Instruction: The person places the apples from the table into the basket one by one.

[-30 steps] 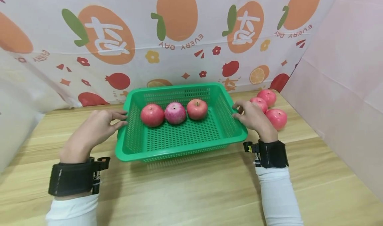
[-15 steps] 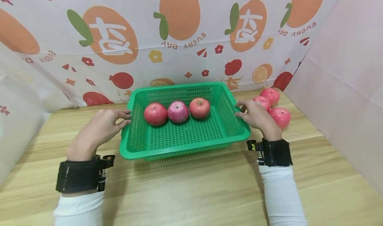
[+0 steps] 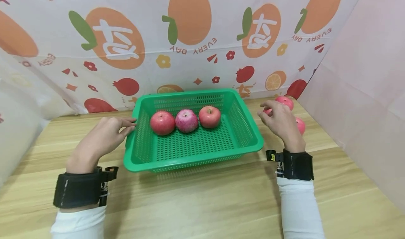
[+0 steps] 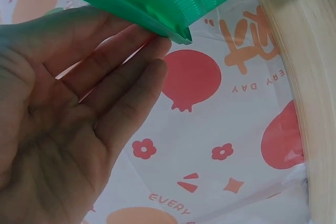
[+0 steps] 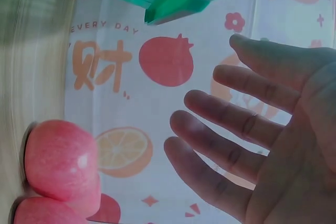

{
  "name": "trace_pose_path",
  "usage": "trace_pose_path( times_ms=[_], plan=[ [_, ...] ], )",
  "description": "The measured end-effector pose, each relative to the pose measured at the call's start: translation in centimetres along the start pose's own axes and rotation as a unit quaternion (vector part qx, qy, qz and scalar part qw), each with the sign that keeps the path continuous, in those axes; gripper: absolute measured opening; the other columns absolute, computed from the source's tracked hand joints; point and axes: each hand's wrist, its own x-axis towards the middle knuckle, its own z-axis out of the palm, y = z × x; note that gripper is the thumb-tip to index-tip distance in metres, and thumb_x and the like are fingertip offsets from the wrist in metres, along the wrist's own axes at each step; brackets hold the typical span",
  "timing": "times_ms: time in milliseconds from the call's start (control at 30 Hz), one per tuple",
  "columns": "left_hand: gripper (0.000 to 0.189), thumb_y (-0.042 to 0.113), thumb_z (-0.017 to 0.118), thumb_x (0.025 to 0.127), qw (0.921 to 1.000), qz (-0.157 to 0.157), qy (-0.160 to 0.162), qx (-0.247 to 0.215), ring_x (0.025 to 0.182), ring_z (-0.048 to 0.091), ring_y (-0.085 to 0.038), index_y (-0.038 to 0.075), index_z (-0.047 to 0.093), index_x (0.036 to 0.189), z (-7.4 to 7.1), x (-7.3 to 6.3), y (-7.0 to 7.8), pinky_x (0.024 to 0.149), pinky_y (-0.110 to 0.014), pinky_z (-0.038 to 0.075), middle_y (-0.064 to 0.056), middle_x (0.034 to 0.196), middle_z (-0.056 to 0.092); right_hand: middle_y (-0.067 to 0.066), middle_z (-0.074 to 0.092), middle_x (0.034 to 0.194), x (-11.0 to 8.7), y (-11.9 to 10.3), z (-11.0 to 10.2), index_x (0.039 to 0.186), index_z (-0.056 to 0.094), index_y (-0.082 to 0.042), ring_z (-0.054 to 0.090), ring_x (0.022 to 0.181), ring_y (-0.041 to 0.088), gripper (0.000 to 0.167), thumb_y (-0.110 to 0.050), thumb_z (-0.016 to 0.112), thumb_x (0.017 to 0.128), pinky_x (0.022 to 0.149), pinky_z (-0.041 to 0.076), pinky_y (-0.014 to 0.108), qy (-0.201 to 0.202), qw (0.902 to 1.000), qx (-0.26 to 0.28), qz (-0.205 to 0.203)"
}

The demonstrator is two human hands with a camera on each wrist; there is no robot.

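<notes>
A green plastic basket (image 3: 196,154) with slotted walls sits on the wooden table, holding a red apple (image 3: 162,123) at left, a purplish-red apple (image 3: 186,121) in the middle and another red apple (image 3: 210,117) at right. My left hand (image 3: 102,138) holds the basket's left rim between thumb and fingers; the left wrist view shows the fingertips (image 4: 157,48) at the rim's underside. My right hand (image 3: 280,123) is off the right rim, fingers spread and slightly bent, with nothing in them. Beyond it, pinkish-red apples (image 5: 60,158) lie on the table, partly hidden by the hand in the head view.
A white cloth (image 3: 186,66) printed with fruit hangs along the table's back edge. Pale sheeting (image 3: 364,91) closes the right side. The wooden table (image 3: 196,203) extends in front of the basket. Both wrists wear black straps (image 3: 77,189) with small camera mounts.
My right hand has let go of the basket's right rim and moved right, over the loose apples. My left hand stays at the left rim, and the apples in the basket keep their places.
</notes>
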Motion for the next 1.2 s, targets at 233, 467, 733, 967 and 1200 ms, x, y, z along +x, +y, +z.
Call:
trace_pose_path(
  times_ms=[233,467,733,967,1200],
  plan=[
    [0.030,0.000,0.069,0.094,1.0000,0.000,0.008,0.005,0.106,0.063,-0.053,-0.020,0.065,0.115,0.0,-0.7,-0.2,0.062,-0.037,0.049,-0.035,0.122,0.062,0.028,0.067,0.114,-0.1,0.6,-0.1,0.118,0.068,0.008,0.060,0.108,0.046,0.028,-0.010,0.063,0.098,0.092,0.046,0.062,0.029,0.9995,0.001,0.015],
    [0.030,0.000,0.068,0.094,0.9998,0.001,0.016,0.007,0.086,0.066,-0.039,-0.021,0.064,0.116,-0.4,-0.3,0.1,0.052,-0.029,0.040,-0.036,0.123,0.062,0.030,0.061,0.124,-0.3,1.5,-0.9,0.117,0.067,0.010,0.051,0.118,0.051,0.027,-0.009,0.066,0.097,0.099,0.039,0.066,0.091,0.9948,-0.002,0.046],
    [0.033,0.001,0.064,0.098,0.9999,-0.012,0.000,0.001,0.085,0.064,-0.039,-0.021,0.061,0.122,-0.5,0.1,0.6,0.057,-0.034,0.044,-0.036,0.126,0.059,0.033,0.058,0.124,-0.7,2.8,-1.9,0.129,0.062,0.009,0.048,0.116,0.050,0.036,-0.008,0.066,0.097,0.096,0.038,0.064,0.121,0.9880,-0.006,0.095],
    [0.032,0.002,0.061,0.099,0.9998,-0.018,-0.004,-0.009,0.060,0.046,-0.022,-0.021,0.061,0.122,-0.1,0.0,0.7,0.050,-0.030,0.034,-0.036,0.128,0.059,0.035,0.053,0.134,-1.0,3.6,-2.0,0.127,0.061,0.012,0.039,0.132,0.052,0.037,-0.008,0.064,0.096,0.106,0.030,0.066,0.139,0.9808,-0.003,0.136],
    [0.033,0.001,0.062,0.098,0.9999,-0.012,-0.005,-0.002,0.069,0.055,-0.027,-0.021,0.060,0.123,0.1,0.1,0.6,0.054,-0.032,0.039,-0.036,0.127,0.059,0.033,0.047,0.142,-1.2,4.2,-1.8,0.130,0.061,0.010,0.034,0.137,0.050,0.039,-0.011,0.065,0.097,0.107,0.030,0.068,0.128,0.9776,0.001,0.167]
  ],
)
